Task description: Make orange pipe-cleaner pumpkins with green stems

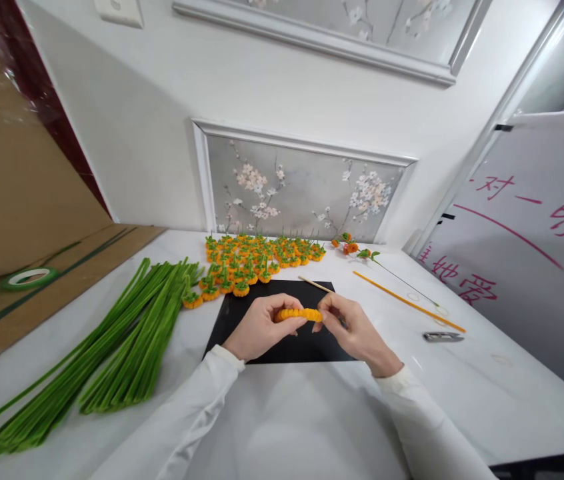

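Between both hands is a coiled orange pipe cleaner [298,314], held over a black mat [282,350]. My left hand [261,327] pinches its left part between thumb and fingers. At its right end, my right hand [355,330] closes thumb and fingertips on it. Just beyond the mat stand several small orange pumpkins with green tops [242,257], grouped in rows. A thin wooden stick [316,285] lies across the mat's far edge. One straight orange pipe cleaner [407,300] rests on the white table to the right.
Bundles of green pipe cleaners [127,340] cover the table's left side. Small snips [443,337] lie at right, near an orange flower stem [351,247]. Green tape [29,279] sits on cardboard [52,287] at far left. A panelled wall [307,180] closes the back; a whiteboard [527,267] stands right.
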The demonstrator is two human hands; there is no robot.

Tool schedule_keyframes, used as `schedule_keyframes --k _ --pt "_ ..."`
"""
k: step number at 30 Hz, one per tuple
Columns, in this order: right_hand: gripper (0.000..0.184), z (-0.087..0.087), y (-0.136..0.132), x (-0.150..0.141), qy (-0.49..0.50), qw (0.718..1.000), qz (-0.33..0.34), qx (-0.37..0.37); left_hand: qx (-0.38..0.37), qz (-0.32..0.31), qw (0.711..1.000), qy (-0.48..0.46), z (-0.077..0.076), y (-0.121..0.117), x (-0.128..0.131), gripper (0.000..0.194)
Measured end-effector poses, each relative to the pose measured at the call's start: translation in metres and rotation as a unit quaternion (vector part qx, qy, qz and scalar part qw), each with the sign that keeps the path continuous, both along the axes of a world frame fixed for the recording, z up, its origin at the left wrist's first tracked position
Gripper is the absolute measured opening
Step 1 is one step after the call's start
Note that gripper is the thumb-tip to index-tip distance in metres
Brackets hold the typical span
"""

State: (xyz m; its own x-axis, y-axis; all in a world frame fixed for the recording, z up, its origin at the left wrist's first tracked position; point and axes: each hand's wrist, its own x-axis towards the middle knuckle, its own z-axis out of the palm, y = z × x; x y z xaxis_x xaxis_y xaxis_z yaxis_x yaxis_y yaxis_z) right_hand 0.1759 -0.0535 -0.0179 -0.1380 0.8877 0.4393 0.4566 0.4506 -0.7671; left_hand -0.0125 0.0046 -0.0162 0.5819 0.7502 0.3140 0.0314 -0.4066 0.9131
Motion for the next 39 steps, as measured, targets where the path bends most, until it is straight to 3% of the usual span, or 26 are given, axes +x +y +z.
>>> schedule_keyframes --k 5,13,20,26,31,39 --pt "0.011 -0.003 0.002 -0.001 0.027 0.999 0.023 -0.024 -0.042 -0.005 0.999 -0.034 0.005 -0.002 0.000 0.016" --pt "0.015 -0.006 0.006 0.002 0.053 0.997 0.024 -0.042 -0.206 -0.083 0.969 -0.105 0.004 0.002 -0.008 0.027" --pt "0.012 -0.008 0.009 0.001 0.044 0.998 0.005 -0.033 -0.162 -0.054 0.980 -0.101 0.006 0.002 -0.003 0.017" --pt "0.012 -0.014 0.016 -0.006 0.067 0.996 0.015 -0.050 -0.136 0.005 0.988 -0.077 0.006 0.005 0.001 0.024" --pt "0.013 -0.017 0.027 -0.010 0.088 0.994 0.018 -0.061 -0.150 -0.012 0.986 -0.078 0.007 0.010 0.000 0.026" --pt "0.011 -0.005 0.050 -0.005 0.064 0.997 0.009 -0.045 -0.136 0.006 0.989 -0.063 0.014 0.021 0.002 0.025"
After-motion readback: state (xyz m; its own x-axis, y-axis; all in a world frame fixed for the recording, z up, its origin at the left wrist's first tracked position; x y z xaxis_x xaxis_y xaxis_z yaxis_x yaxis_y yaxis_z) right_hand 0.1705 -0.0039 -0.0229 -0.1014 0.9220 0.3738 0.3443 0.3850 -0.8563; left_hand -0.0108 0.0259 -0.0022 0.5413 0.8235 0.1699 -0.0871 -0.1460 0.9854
